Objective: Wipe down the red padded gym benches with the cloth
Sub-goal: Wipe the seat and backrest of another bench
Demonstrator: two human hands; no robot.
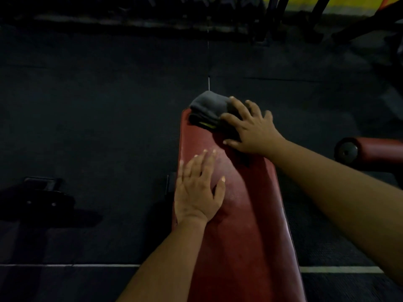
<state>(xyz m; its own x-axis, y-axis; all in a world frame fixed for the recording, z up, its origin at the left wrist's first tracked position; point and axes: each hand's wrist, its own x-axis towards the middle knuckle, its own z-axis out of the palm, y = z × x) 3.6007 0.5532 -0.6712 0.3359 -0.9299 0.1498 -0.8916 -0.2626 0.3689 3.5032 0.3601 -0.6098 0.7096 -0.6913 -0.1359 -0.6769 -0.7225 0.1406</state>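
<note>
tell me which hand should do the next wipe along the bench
Right. The right hand already presses the grey cloth at the far end of the red bench; the left hand lies flat on the pad, bracing.

Part of the grey cloth point(207, 107) is hidden under the right hand point(250, 129). The red desk point(244, 214) is cut off by the lower edge of the frame. The racks point(239, 20) along the top are too dark to be made out. A red roller pad point(370, 151) is cut by the right edge.
</note>
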